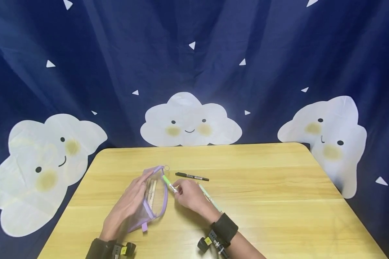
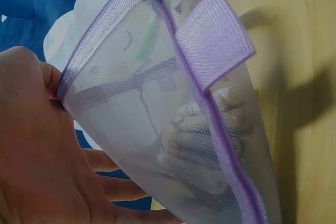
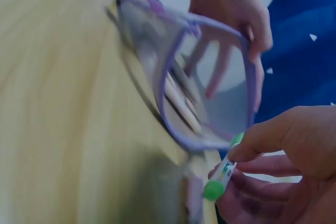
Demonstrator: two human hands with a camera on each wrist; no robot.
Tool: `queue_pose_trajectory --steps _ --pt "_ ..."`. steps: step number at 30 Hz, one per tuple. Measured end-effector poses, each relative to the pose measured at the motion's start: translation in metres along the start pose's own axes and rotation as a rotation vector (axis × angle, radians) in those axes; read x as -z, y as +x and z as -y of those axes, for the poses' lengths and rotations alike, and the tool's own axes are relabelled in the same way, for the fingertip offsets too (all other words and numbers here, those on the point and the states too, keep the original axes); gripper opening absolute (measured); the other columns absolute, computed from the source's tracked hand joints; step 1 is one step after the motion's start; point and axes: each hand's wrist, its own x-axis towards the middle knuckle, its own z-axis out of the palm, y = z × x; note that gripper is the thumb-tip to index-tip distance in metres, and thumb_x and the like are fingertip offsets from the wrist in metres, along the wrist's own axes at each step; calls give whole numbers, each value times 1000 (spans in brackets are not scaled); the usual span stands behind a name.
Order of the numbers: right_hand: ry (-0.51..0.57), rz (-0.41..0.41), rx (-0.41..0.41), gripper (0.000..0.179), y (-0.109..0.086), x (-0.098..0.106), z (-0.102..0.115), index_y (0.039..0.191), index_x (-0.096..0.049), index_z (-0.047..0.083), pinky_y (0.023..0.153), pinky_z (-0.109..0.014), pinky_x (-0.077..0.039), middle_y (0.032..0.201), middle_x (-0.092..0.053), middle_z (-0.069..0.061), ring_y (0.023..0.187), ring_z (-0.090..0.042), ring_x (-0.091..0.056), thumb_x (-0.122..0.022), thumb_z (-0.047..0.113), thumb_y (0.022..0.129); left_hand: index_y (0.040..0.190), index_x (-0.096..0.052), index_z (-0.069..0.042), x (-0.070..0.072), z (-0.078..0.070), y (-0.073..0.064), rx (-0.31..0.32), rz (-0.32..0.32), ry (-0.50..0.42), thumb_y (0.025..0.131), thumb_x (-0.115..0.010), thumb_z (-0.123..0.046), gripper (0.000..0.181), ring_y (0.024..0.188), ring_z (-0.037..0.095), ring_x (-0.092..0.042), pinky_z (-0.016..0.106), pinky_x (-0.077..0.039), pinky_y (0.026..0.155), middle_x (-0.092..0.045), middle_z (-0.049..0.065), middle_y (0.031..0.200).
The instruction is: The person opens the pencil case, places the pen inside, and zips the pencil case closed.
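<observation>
A see-through mesh pencil pouch (image 1: pixel 137 218) with lavender edging stands on the table, its zipped mouth spread wide towards the right. My left hand (image 1: pixel 128 202) grips its upper rim, thumb on the edge and fingers along the mesh in the right wrist view. Several pale pens (image 1: pixel 151 192) lie inside. Between thumb and fingers, my right hand (image 1: pixel 192 196) pinches a white marker with green ends (image 3: pixel 224 174). One green end is right at the pouch's mouth. Through the mesh in the left wrist view, the pouch's contents look blurred.
A black pen (image 1: pixel 192 176) lies on the wooden table (image 1: pixel 262 201) beyond my right hand. Partly hidden by that hand and wrist is a pale green pen (image 1: pixel 210 198). A dark blue curtain (image 1: pixel 194 72) with cloud shapes hangs behind the table's far edge.
</observation>
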Motion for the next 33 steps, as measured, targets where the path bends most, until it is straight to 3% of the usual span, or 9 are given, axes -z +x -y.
queue_pose_trajectory --steps 5,11,17,21,27,33 --pt "109 38 -8 40 7 -16 15 130 -65 -5 41 -20 -47 87 -69 -5 51 -7 -57 -69 -4 90 164 -29 -24 1 0 -1 1 4 -17 113 -20 -30 52 145 48 -33 76 -27 110 -32 22 162" --pt "156 67 -37 54 20 -30 27 140 -56 -8 44 -18 -47 80 -66 -1 54 -7 -56 -68 -6 88 163 -30 -24 1 0 0 28 15 -27 113 -20 -30 52 145 47 -33 75 -28 111 -33 23 162" --pt "248 104 -82 56 28 -44 39 139 -57 -9 47 -21 -52 76 -64 0 57 -11 -60 -66 -10 84 163 -32 -23 0 2 1 -1 3 -18 113 -19 -29 52 144 48 -35 75 -30 109 -35 24 160" --pt "310 108 -98 55 30 -49 44 138 -59 -7 52 -21 -55 82 -68 -2 63 -13 -66 -67 -10 84 162 -34 -22 -1 3 1 -20 -9 -13 113 -20 -28 51 145 47 -35 73 -30 110 -36 23 161" --pt "360 104 -96 52 27 -44 39 137 -60 -5 63 -24 -60 104 -73 -13 79 -17 -72 -65 -10 85 162 -33 -21 1 1 0 -13 -6 -11 113 -20 -26 52 144 48 -35 76 -30 108 -35 24 160" --pt "238 70 -9 42 21 -22 25 131 -65 -1 70 -22 -58 110 -72 -13 90 -15 -67 -64 -5 90 163 -31 -24 2 0 0 6 4 -22 113 -21 -27 52 145 47 -34 75 -28 111 -34 22 162"
